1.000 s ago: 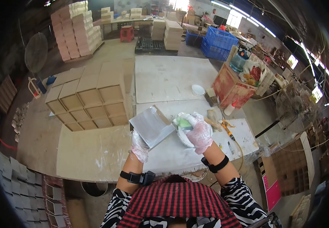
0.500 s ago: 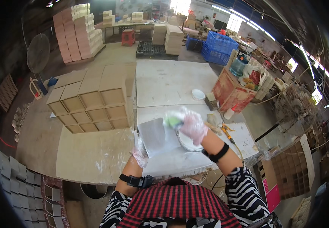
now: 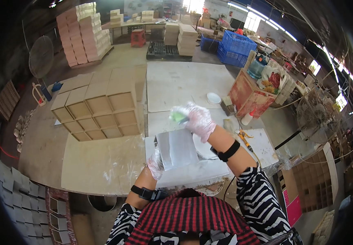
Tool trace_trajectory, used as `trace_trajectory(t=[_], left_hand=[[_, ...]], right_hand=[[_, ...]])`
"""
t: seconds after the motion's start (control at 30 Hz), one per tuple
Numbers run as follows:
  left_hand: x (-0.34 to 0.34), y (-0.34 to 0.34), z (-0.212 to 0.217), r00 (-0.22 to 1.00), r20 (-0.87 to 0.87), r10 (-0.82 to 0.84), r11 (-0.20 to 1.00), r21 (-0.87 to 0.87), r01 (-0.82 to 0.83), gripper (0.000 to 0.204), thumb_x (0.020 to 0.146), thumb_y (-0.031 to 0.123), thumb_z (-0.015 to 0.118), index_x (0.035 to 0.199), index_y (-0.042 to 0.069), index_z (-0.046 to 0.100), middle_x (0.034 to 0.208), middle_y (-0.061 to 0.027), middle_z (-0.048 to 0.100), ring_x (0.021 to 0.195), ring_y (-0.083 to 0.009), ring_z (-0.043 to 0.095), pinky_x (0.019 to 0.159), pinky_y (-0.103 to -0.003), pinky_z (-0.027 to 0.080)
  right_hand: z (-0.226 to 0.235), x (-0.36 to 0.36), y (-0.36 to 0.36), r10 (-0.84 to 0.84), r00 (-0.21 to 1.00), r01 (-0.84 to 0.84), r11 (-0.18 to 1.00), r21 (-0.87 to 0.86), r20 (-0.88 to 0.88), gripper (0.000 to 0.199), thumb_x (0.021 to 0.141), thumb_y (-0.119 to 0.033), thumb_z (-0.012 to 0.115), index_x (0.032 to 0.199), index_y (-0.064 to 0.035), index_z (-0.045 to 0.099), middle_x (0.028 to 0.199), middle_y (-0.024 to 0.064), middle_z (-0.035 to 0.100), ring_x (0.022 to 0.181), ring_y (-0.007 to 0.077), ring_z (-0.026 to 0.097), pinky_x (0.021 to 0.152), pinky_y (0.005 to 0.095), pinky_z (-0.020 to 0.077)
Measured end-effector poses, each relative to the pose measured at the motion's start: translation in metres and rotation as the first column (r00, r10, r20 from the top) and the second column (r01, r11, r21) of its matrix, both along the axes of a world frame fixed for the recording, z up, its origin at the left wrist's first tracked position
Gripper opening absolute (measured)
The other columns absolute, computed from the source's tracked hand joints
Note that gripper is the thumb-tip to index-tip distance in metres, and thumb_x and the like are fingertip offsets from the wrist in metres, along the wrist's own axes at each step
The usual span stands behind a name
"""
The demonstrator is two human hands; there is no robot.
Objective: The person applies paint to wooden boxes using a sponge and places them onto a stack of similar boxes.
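I hold a grey square box tilted up over the white worktable. My left hand, in a clear plastic glove, grips the box at its lower left edge. My right hand, also gloved, is closed on a green sponge just above the box's top edge.
Rows of open tan boxes stand to the left on the floor boards. A small white bowl, a bottle and tools lie at the table's far right beside a red crate. Grey boxes are stacked at lower left. A fan stands right.
The grey box has been swung from left of centre to upright in front of me. My right hand with the sponge has moved up and left, over the box's top edge.
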State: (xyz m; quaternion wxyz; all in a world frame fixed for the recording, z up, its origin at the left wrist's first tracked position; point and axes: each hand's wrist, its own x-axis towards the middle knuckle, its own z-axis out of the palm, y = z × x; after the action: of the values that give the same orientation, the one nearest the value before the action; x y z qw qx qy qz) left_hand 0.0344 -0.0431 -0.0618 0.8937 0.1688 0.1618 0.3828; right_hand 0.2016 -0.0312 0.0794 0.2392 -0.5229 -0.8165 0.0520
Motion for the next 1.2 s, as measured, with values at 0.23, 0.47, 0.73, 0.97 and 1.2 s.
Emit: trace_trajectory(t=[0.23,0.47,0.73,0.97,1.2], left_hand=[[-0.012,0.004,0.013,0.98,0.037,-0.195,0.974,0.126,0.189,0.044,0.09,0.032,0.049,0.124,0.005,0.046,0.115,-0.009,0.056,0.098,-0.0208,0.059,0.081,-0.036,0.051],[0.012,-0.001,0.002,0.995,-0.045,-0.09,0.992,0.08,0.093,0.044,0.09,0.032,0.05,0.124,0.005,0.046,0.115,-0.0085,0.057,0.098,-0.0204,0.059,0.082,-0.036,0.051],[-0.009,0.004,0.007,0.972,0.018,-0.234,0.964,0.138,0.229,0.044,0.089,0.032,0.052,0.124,0.006,0.046,0.114,-0.0078,0.057,0.099,-0.0199,0.059,0.082,-0.036,0.051],[-0.003,0.0,-0.025,0.98,-0.103,-0.169,0.986,-0.009,0.169,0.044,0.089,0.032,0.053,0.124,0.006,0.047,0.114,-0.0073,0.057,0.099,-0.0194,0.059,0.083,-0.036,0.05],[0.001,-0.007,-0.001,0.99,-0.086,0.115,0.957,0.276,-0.087,0.053,0.085,0.033,0.06,0.128,0.01,0.042,0.127,-0.0075,0.048,0.115,-0.0212,0.048,0.094,-0.039,0.043]], right_hand=[[-0.026,-0.021,-0.061,0.472,0.881,-0.469,0.871,-0.145,-0.014,0.041,0.069,-0.014,0.062,0.109,-0.0221,0.056,0.093,0.0125,0.055,0.09,0.0281,0.058,0.07,0.04,0.0504],[-0.002,-0.022,-0.004,0.189,0.942,-0.194,0.981,-0.009,0.277,0.05,0.072,-0.02,0.06,0.12,-0.0232,0.052,0.11,0.0083,0.056,0.091,0.0275,0.057,0.074,0.0369,0.0498],[-0.016,-0.041,-0.064,0.505,0.781,-0.494,0.86,-0.133,0.366,0.051,0.071,-0.023,0.063,0.121,-0.0267,0.052,0.097,0.0062,0.056,0.089,0.0236,0.058,0.073,0.0329,0.0498],[-0.01,-0.007,0.015,-0.021,0.999,0.017,0.997,-0.079,-0.046,0.037,0.078,-0.022,0.063,0.115,-0.021,0.056,0.106,0.014,0.059,0.098,0.0238,0.057,0.081,0.0312,0.046],[-0.023,0.01,-0.003,-0.362,0.461,-0.048,0.901,-0.43,-0.81,0.038,0.086,-0.023,0.057,0.119,-0.0044,0.051,0.107,0.0073,0.059,0.095,0.015,0.054,0.08,0.0271,0.0433]])
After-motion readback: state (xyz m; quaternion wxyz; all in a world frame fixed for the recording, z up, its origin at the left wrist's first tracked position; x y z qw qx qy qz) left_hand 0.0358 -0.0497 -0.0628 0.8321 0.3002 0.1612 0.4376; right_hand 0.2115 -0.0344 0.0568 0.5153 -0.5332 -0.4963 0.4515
